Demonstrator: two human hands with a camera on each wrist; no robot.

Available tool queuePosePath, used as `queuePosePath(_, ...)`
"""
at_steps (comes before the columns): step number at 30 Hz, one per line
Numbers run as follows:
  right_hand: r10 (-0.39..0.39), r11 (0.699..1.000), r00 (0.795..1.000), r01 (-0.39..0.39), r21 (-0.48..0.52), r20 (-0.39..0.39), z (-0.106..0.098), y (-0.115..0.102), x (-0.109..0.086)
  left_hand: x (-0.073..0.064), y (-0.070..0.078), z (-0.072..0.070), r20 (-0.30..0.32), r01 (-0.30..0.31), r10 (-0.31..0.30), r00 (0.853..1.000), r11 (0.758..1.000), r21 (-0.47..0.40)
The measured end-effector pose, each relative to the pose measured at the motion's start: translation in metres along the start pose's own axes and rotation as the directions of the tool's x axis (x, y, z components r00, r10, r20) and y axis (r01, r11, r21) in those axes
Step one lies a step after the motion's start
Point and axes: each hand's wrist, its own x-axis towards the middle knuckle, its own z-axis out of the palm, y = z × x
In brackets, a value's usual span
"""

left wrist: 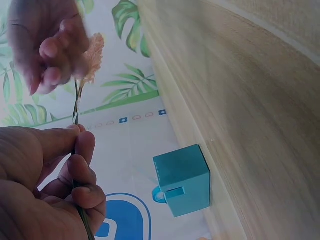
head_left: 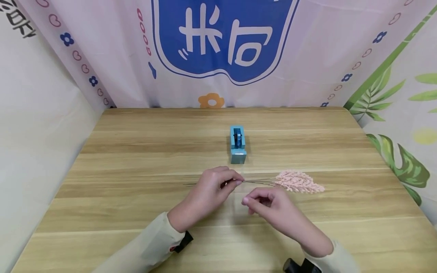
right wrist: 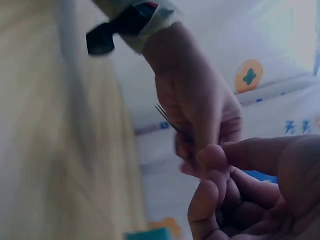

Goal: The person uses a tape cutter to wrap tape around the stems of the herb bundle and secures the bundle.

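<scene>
My left hand (head_left: 215,184) pinches a thin bundle of dark stems between thumb and fingers, just above the table. At the right end of the stems is a pink, fluffy flower spray (head_left: 298,182); the other ends poke out left of the hand. In the left wrist view, a glossy pale patch shows on the stems (left wrist: 76,107) above the left thumb. Close beside the stems, my right hand (head_left: 273,208) has its fingers curled in and its thumb near the index finger. Nothing can be seen between them. A blue tape dispenser (head_left: 237,144) stands beyond both hands.
The wooden table (head_left: 136,151) spreads around the hands. A printed curtain (head_left: 126,76) hangs at its back edge, with white cloth (head_left: 41,113) on the left and leaf-patterned cloth (head_left: 392,94) on the right. Dark wrist cameras (head_left: 182,242) sit at the sleeves.
</scene>
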Motion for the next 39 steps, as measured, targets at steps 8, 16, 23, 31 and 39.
queuePosePath(8, -0.449, 0.803, 0.871, 0.295, -0.518, -0.199, -0.005, -0.006, 0.006, 0.000, 0.001, 0.002, -0.002, -0.017, 0.017, 1.000, 1.000, 0.003)
queuePosePath(16, -0.560, 0.613, 0.820, 0.310, -0.727, -0.122, -0.005, 0.010, 0.021, 0.002, 0.003, 0.004, -0.001, -0.006, 0.006, 1.000, 1.000, 0.006)
queuePosePath(23, -0.589, 0.555, 0.803, 0.316, -0.769, -0.095, -0.004, 0.011, 0.025, 0.003, 0.005, 0.003, 0.000, 0.017, -0.017, 1.000, 1.000, 0.012)
queuePosePath(31, -0.600, 0.527, 0.798, 0.339, -0.779, -0.059, -0.003, 0.008, 0.026, 0.002, 0.008, 0.002, -0.025, 0.030, -0.028, 0.999, 0.997, 0.071)
queuePosePath(39, -0.647, 0.451, 0.762, 0.376, -0.809, -0.007, -0.003, 0.010, 0.031, 0.000, 0.011, 0.001, -0.047, 0.060, -0.055, 0.997, 0.993, 0.104)
